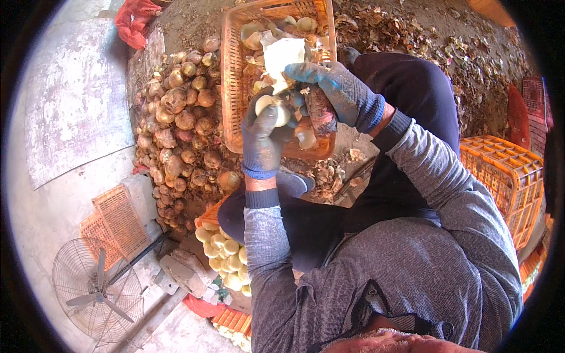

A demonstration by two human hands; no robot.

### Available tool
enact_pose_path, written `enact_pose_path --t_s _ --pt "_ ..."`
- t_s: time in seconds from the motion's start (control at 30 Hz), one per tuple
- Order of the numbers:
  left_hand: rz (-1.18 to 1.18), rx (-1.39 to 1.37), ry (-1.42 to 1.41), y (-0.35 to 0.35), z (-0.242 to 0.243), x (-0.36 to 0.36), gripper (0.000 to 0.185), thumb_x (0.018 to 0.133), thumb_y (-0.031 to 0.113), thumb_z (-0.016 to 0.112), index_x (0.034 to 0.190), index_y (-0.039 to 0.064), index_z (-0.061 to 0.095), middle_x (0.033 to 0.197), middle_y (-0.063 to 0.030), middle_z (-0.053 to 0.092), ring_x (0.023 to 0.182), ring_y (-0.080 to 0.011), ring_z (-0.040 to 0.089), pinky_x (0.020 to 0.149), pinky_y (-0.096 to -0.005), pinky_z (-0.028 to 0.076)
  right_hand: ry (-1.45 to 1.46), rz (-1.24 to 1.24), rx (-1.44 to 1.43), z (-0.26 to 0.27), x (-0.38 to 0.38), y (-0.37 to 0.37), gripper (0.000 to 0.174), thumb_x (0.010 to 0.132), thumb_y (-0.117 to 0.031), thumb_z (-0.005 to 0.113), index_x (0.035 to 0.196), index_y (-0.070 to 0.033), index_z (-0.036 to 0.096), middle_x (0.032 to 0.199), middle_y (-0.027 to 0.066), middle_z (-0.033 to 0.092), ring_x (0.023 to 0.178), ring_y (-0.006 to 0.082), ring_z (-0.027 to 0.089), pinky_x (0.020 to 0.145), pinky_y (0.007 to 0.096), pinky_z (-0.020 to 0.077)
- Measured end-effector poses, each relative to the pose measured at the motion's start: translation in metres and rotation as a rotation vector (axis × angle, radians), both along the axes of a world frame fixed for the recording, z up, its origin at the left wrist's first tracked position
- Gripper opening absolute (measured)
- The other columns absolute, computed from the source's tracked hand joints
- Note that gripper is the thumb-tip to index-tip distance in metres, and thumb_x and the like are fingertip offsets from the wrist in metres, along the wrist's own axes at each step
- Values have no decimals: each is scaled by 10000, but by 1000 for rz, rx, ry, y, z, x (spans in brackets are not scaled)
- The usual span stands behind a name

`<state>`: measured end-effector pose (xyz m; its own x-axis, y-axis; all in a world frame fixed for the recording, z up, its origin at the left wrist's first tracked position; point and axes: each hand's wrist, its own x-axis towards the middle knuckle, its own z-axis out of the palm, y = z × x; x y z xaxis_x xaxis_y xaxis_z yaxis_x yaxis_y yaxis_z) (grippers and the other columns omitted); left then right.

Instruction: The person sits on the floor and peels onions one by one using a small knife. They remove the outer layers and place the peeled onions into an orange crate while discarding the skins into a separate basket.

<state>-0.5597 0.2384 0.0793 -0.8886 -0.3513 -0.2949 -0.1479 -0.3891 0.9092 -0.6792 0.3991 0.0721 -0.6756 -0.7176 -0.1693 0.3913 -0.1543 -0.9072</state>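
Observation:
My left hand (266, 143), in a grey-blue work glove, holds a peeled pale onion (274, 111) over an orange plastic crate (230, 88). My right hand (346, 95), gloved the same way, grips a reddish, worn object (320, 110) that looks like a wrapped handle; whether it carries a blade cannot be told. Just beyond my right fingertips is a glaring white patch (284, 55), too overexposed to identify. Inside the crate lie onion pieces (306, 137) and loose skins. The two hands are close together.
Unpeeled onions (185, 119) are heaped left of the crate. Peeled onions (229, 258) fill a crate by my left leg. A floor fan (97, 291) stands lower left. Another orange crate (503, 185) is at right. Dry skins (468, 61) litter the ground.

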Motion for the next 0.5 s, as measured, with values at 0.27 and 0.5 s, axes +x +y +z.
enact_pose_path --t_s 0.27,0.5 --pt "128 511 1 -16 -13 0 405 1041 456 572 1165 80 656 919 -73 689 667 -160 564 500 -282 404 629 -126 255 -10 4 5 302 1019 -319 701 1100 -33 752 805 107 744 686 221 738 654 381 595" --pt "118 361 -4 -22 -16 2 437 1017 508 596 1137 91 647 894 -59 679 678 -158 591 506 -284 416 983 193 470 -7 21 3 278 942 -270 727 1113 -51 739 927 186 745 843 387 739 787 454 603"
